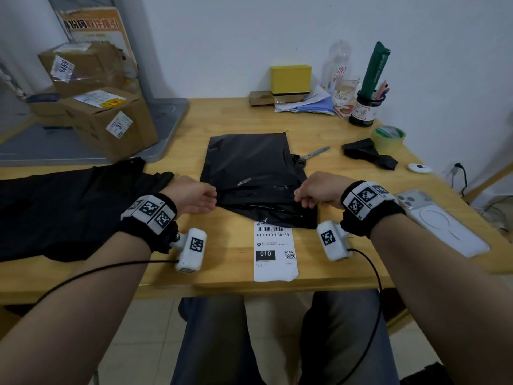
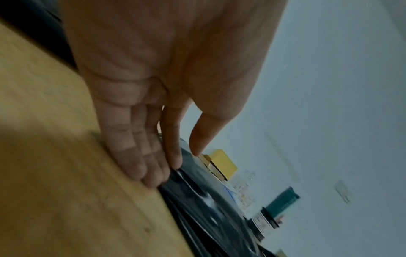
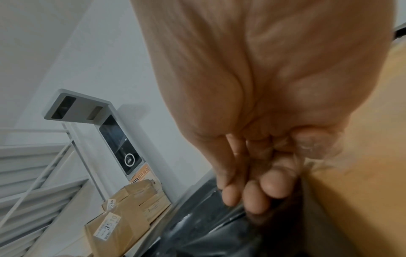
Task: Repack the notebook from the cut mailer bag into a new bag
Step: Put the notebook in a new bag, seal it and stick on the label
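Note:
A black mailer bag (image 1: 249,168) lies flat in the middle of the wooden table (image 1: 194,120). Its near end overlaps a second black bag (image 1: 294,216) that carries a white shipping label (image 1: 274,254). My left hand (image 1: 213,197) rests at the top bag's left edge. In the left wrist view the left hand (image 2: 175,165) has straight fingers whose tips touch the bag (image 2: 208,200), with the thumb held apart above it. My right hand (image 1: 299,197) is at the right edge. In the right wrist view the right hand (image 3: 252,194) has curled fingers and thumb pinching the plastic (image 3: 208,226). No notebook shows.
Scissors (image 1: 313,154), a crumpled black scrap (image 1: 369,157) and a tape roll (image 1: 388,137) lie right of the bag. A phone (image 1: 441,223) lies by my right wrist. Black cloth (image 1: 69,204) covers the left side. Cardboard boxes (image 1: 111,120) stand at the far left, a yellow box (image 1: 291,79) at the back.

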A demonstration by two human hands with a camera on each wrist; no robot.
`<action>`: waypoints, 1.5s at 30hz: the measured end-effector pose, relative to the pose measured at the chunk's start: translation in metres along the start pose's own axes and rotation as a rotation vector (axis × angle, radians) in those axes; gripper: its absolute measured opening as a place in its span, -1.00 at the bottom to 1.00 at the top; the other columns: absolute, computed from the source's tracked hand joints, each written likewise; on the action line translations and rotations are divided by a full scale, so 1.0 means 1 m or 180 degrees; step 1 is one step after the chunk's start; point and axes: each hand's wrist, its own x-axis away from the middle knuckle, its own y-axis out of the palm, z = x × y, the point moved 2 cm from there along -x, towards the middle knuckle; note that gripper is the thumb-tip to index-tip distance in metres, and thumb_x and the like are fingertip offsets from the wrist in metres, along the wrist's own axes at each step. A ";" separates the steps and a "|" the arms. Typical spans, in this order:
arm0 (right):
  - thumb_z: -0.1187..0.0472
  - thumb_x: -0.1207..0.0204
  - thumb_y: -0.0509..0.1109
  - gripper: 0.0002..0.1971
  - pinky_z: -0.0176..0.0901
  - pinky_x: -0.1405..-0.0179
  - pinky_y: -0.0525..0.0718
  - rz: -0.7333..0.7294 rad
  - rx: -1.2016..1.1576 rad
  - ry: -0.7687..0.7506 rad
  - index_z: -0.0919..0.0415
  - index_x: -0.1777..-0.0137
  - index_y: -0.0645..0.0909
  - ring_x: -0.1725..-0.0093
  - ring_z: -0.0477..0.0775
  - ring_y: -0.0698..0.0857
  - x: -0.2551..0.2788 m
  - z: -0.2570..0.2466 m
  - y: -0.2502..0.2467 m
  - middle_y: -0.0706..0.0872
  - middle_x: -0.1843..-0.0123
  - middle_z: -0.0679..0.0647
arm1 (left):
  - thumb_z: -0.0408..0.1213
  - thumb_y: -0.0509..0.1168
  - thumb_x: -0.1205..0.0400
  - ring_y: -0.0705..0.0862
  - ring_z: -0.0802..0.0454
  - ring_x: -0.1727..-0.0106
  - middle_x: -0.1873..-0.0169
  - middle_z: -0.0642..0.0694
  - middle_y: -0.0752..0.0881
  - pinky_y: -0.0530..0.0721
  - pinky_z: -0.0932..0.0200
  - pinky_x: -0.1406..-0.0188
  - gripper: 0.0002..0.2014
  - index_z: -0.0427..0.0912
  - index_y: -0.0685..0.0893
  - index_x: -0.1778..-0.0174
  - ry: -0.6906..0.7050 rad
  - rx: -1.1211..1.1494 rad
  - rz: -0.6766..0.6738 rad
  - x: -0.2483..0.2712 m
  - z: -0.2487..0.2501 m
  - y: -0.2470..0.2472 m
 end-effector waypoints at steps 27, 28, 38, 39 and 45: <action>-0.09 -0.61 0.48 -0.69 -0.19 0.53 0.33 -0.0155 0.0089 -0.0137 0.15 0.20 0.73 0.55 0.05 0.33 0.073 0.014 0.034 0.39 0.61 -0.03 | 0.00 0.66 -0.31 0.71 0.20 0.11 0.22 0.09 0.80 0.72 0.13 -0.03 -0.70 -0.05 0.84 0.15 0.1290 -0.2582 -0.1087 0.103 -0.017 0.130; -0.08 -0.61 0.48 -0.69 -0.18 0.53 0.32 -0.0161 0.0068 -0.0139 0.15 0.21 0.73 0.55 0.05 0.33 0.074 0.015 0.034 0.38 0.60 -0.03 | 0.02 0.66 -0.30 0.71 0.19 0.09 0.22 0.10 0.80 0.73 0.08 -0.07 -0.71 -0.02 0.84 0.18 0.1282 -0.2615 -0.1054 0.101 -0.018 0.131; -0.04 -0.65 0.46 -0.69 -0.18 0.53 0.28 -0.0180 -0.0179 -0.0108 0.18 0.19 0.71 0.57 0.01 0.33 0.077 0.016 0.032 0.40 0.58 -0.01 | 0.07 0.55 -0.41 0.74 0.20 0.05 0.21 0.17 0.84 0.75 0.04 -0.11 -0.80 0.03 0.90 0.28 0.1267 -0.2720 -0.0954 0.100 -0.014 0.125; -0.03 -0.65 0.46 -0.69 -0.19 0.54 0.28 -0.0181 -0.0189 -0.0097 0.18 0.19 0.71 0.58 0.01 0.33 0.077 0.016 0.033 0.40 0.58 0.00 | 0.06 0.55 -0.42 0.75 0.18 0.04 0.20 0.15 0.85 0.76 0.01 -0.12 -0.81 0.02 0.90 0.28 0.1261 -0.2751 -0.0965 0.099 -0.014 0.125; -0.04 -0.65 0.46 -0.69 -0.20 0.54 0.27 -0.0213 -0.0196 -0.0046 0.20 0.16 0.71 0.58 0.02 0.33 0.076 0.016 0.033 0.39 0.57 0.01 | 0.03 0.46 -0.54 0.74 -0.04 0.13 0.17 -0.13 0.83 0.68 0.06 0.11 -0.66 -0.22 0.87 0.13 0.1096 -0.2833 -0.1153 0.098 -0.010 0.121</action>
